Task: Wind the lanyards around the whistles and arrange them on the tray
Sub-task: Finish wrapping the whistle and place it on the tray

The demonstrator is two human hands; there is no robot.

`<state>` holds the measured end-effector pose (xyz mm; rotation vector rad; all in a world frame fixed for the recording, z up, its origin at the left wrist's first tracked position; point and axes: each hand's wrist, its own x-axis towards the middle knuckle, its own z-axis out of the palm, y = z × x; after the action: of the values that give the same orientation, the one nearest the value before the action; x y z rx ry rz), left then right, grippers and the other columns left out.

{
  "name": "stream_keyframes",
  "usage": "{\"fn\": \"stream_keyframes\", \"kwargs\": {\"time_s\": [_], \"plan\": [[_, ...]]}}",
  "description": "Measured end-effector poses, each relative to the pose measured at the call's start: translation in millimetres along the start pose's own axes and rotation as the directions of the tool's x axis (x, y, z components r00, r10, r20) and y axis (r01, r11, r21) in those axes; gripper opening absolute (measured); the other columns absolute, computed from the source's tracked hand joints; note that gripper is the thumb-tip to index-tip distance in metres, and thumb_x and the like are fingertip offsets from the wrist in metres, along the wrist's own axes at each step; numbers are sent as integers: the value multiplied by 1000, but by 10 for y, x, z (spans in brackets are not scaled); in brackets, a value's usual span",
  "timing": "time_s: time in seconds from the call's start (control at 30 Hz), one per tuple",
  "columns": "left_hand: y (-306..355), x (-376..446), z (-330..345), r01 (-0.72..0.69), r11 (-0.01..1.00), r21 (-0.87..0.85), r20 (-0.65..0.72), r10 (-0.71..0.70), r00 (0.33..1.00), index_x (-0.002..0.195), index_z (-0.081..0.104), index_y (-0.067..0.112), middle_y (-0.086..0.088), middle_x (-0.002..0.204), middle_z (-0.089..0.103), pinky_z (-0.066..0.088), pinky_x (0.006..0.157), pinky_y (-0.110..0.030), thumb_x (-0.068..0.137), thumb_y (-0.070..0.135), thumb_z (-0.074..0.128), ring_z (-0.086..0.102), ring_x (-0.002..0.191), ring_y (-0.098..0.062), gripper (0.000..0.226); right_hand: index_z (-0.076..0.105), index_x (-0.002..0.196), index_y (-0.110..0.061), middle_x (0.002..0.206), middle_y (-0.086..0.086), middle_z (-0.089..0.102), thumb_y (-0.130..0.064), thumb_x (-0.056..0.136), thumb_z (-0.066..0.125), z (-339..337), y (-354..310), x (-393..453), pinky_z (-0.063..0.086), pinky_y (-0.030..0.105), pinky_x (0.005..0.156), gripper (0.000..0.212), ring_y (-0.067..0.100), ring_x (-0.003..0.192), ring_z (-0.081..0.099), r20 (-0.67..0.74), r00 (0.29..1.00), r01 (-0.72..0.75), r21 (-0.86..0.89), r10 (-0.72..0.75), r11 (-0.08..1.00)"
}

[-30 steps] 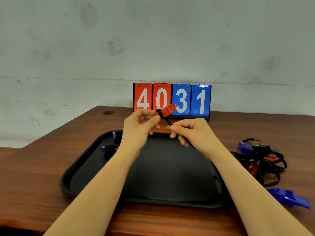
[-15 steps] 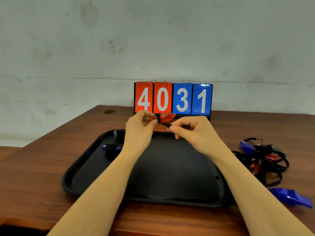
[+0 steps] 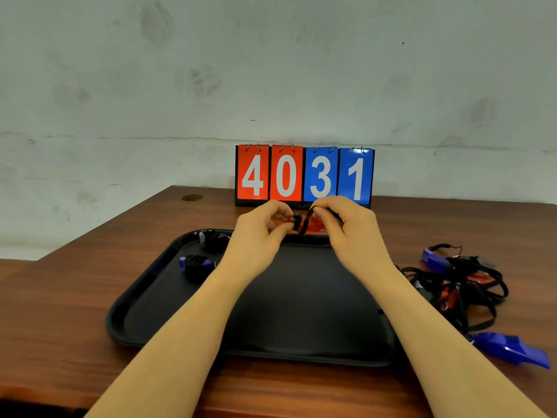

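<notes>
Above the far edge of the black tray (image 3: 144, 300), my left hand (image 3: 259, 230) pinches a red whistle (image 3: 315, 226) that has black lanyard (image 3: 303, 225) wound round its end. My right hand (image 3: 346, 227) pinches the loose black lanyard just right of the whistle. Two whistles wrapped in black cord lie in the tray's far left corner: a blue one (image 3: 196, 263) and a darker one (image 3: 214, 239) behind it.
A tangle of black lanyards with red and blue whistles (image 3: 458, 282) lies on the wooden table right of the tray. One blue whistle (image 3: 512, 349) sits nearer me at the right edge. A flip scoreboard (image 3: 304, 176) reading 4031 stands against the wall.
Both hands have sunk lower, toward the tray's far edge. The right hand has moved up over the whistle with the lanyard, and the whistle now lies lower between the hands.
</notes>
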<state>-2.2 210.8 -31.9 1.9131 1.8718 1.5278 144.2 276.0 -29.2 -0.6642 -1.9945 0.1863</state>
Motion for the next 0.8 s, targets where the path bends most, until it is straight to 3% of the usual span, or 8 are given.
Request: {"fn": "stream_keyframes", "kwargs": {"time_s": [0.1, 0.3, 0.47, 0.6, 0.7, 0.8], "plan": [[7, -8, -1, -8, 1000, -19, 35, 9, 999, 96, 59, 24, 18, 82, 58, 39, 73, 2, 87, 15, 60, 55, 75, 8, 13, 67, 103, -14, 93, -8, 63, -18, 90, 56, -12, 5, 4, 45, 12, 81, 17, 4, 91, 57, -14, 996, -86, 60, 87, 994], [25, -25, -24, -22, 999, -47, 105, 27, 994, 91, 59, 27, 17, 80, 59, 39, 69, 2, 86, 14, 62, 54, 75, 9, 15, 69, 91, -20, 83, -14, 63, -17, 86, 63, -44, -16, 11, 47, 13, 79, 8, 2, 91, 58, 46, 966, -259, 248, 256, 934], [59, -32, -40, -11, 992, -125, 129, 27, 991, 89, 60, 28, 15, 82, 61, 42, 70, -1, 85, 14, 63, 56, 78, 5, 16, 71, 82, -22, 81, -6, 69, -16, 82, 68, -109, 4, 32, 52, 17, 73, 6, 9, 85, 64, 132, 913, -403, 443, 386, 801], [77, -23, -65, 28, 968, -247, 118, 1, 993, 89, 61, 28, 12, 82, 63, 48, 68, -9, 84, 11, 64, 59, 73, -2, 18, 72, 85, -18, 82, -2, 70, -18, 82, 66, -119, 16, 48, 47, 15, 60, 6, 8, 75, 62, 226, 845, -523, 539, 486, 660], [88, -20, -84, 88, 916, -390, 118, -45, 992, 90, 62, 22, 9, 79, 64, 48, 63, -12, 84, 5, 63, 58, 60, -4, 18, 72, 84, -12, 70, 3, 67, -16, 85, 62, -102, 0, 46, 43, 21, 56, 11, 10, 58, 53, 335, 822, -565, 581, 461, 585], [78, -10, -77, 144, 861, -489, 67, -127, 990, 91, 63, 19, 8, 73, 65, 46, 57, -13, 83, 6, 63, 58, 57, -5, 15, 72, 80, -11, 67, 1, 67, -19, 87, 60, -93, -11, 30, 43, 22, 57, 16, 10, 57, 51, 384, 842, -538, 540, 379, 647]]}}
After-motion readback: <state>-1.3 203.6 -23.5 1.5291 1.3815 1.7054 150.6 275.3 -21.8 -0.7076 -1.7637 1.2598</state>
